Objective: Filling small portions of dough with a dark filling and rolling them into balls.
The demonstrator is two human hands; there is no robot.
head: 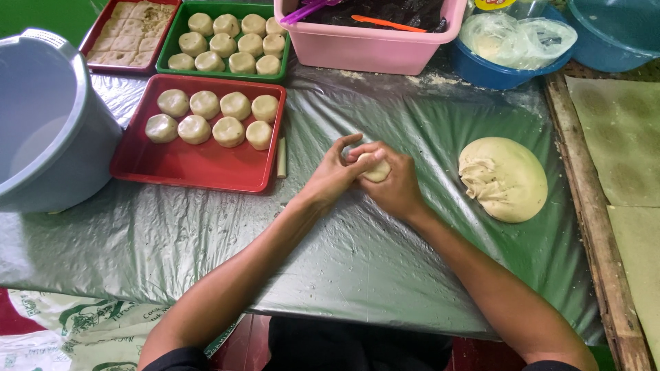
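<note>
Pinching dough ball point(376, 169) | dough mound point(504, 178) right | red tray point(194, 167) left

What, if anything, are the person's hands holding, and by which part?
A small dough piece is held between both hands: the right hand cups it from below and the side, and the left hand presses its fingers against its upper left side.

Single view from a camera worn on the person's head, looking steeply down and forward across the bench point(385, 275). The person's own forearms enter from the bottom edge and meet near the frame's centre, close to the lens. The far edge of the bench, with trays point(196, 168) and tubs point(364, 48), lies along the top of the frame; a wooden rail point(591, 206) runs down the right side. No second view shares the scene.
</note>
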